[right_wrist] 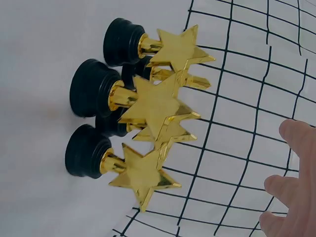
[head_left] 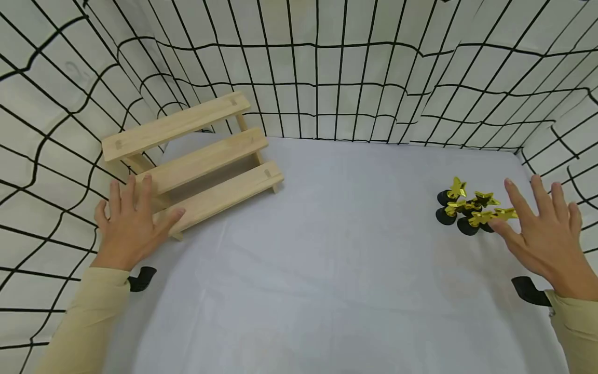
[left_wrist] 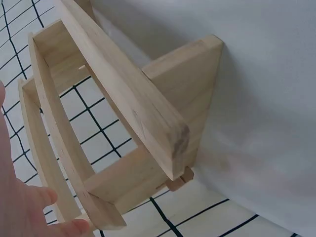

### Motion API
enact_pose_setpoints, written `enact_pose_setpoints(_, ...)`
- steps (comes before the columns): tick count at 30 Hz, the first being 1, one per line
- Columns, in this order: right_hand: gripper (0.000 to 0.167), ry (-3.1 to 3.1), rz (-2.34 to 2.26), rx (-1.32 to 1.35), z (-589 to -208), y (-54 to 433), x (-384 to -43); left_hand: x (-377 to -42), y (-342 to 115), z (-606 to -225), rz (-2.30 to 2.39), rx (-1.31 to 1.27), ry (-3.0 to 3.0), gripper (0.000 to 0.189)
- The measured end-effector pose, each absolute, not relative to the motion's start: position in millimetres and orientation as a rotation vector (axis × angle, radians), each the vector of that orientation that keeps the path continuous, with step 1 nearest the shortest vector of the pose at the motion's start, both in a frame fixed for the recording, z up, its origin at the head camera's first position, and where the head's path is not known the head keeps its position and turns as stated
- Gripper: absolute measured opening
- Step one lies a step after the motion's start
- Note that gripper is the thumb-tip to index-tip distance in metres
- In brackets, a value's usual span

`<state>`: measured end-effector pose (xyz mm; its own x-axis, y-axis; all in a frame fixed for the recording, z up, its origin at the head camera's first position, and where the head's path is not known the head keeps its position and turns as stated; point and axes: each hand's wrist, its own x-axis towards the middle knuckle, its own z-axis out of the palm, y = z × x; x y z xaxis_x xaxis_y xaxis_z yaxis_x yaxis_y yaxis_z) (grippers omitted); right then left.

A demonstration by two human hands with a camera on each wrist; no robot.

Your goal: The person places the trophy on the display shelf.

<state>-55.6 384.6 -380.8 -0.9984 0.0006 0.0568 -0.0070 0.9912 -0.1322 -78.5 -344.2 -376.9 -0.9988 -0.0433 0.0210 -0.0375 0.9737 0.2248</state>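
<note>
A three-tier pale wooden stand (head_left: pixel 205 160) sits angled at the left of the head view. My left hand (head_left: pixel 128 223) is at its near left end, fingers spread and overlapping the ends of the planks in that view. From the left wrist, the stand's plank (left_wrist: pixel 118 86) and side support (left_wrist: pixel 190 74) show close up. Several small trophies (head_left: pixel 446 216), gold stars on round black bases, stand upright in a cluster at the right. Just right of them is my right hand (head_left: pixel 546 234), fingers spread and holding nothing. In the right wrist view a gold star (right_wrist: pixel 155 106) partly hides others behind.
White cloth (head_left: pixel 327 249) covers the table surface. Black wire grid panels (head_left: pixel 316 83) rise along the back and both sides, close behind the stand and near the right hand. A black wrist mount (head_left: pixel 142 279) sticks out by the left sleeve, another (head_left: pixel 530 291) by the right.
</note>
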Motion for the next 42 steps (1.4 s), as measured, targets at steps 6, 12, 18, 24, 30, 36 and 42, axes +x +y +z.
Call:
enact_pose_setpoints(6,0.086,-3.055,0.207,0.049,-375,376,-60,-79,-351,-377,-0.35,0.083,-3.081,0.103)
enact_pose_setpoints(12,0.086,-3.033,0.235,0.09,-368,367,-66,-80,-355,-380,-0.348,0.101,-3.089,0.106)
enact_pose_setpoints(18,0.084,-3.036,0.233,0.123,-363,360,-71,-82,-357,-381,-0.368,0.094,-3.094,0.106)
enact_pose_setpoints(24,0.082,-3.028,0.257,0.145,-361,355,-73,-83,-360,-383,-0.338,0.11,-3.089,0.107)
enact_pose_setpoints(30,0.082,-3.03,0.275,0.165,-359,349,-76,-85,-366,-385,-0.343,0.118,-3.074,0.106)
enact_pose_setpoints(36,0.084,-3.012,0.326,0.221,-359,343,-80,-91,-370,-385,-0.34,0.101,-3.075,0.108)
enact_pose_setpoints(42,0.088,-3.024,0.343,0.23,-358,335,-83,-101,-372,-381,-0.308,0.009,-3.014,0.106)
